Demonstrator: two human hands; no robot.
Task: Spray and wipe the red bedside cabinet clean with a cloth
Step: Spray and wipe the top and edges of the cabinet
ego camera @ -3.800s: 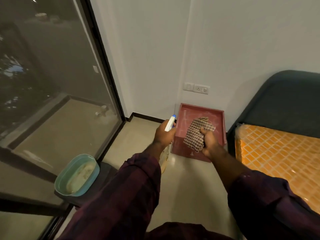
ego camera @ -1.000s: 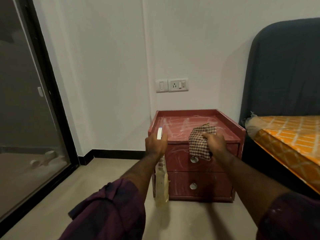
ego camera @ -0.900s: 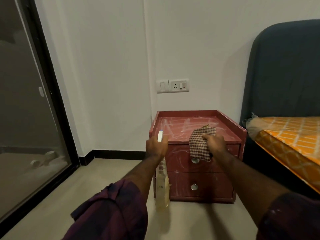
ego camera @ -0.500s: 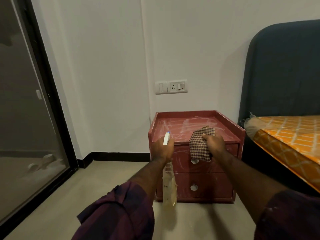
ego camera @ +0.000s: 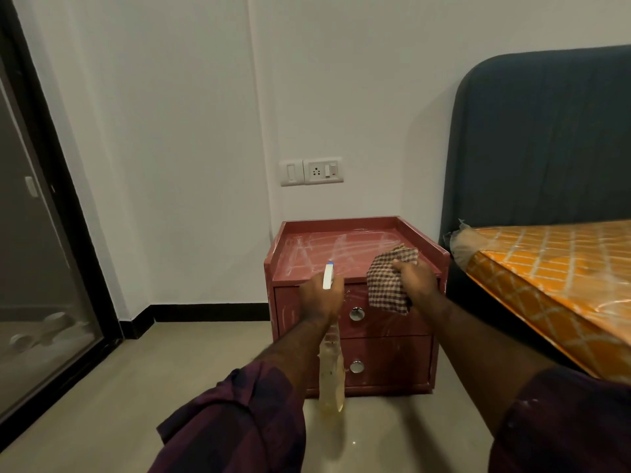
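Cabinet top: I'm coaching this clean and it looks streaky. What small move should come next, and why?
Probably lower the checked cloth, gripped by the right hand at the front edge, onto the red cabinet top and wipe: white streaks cover it.

Glossy beige floor (ego camera: 170, 370) carrying red bedside cabinet (ego camera: 386, 356), standing in corner against white wall. Bed standing just right of cabinet on same floor. Cabinet's rimmed top (ego camera: 341, 244) showing white streaks. Checked cloth (ego camera: 386, 288) draping over top's front right edge, right hand (ego camera: 415, 279) gripping it. Orange quilted mattress (ego camera: 546, 261) in clear plastic wrap lying on bed, butting against dark headboard (ego camera: 546, 138).
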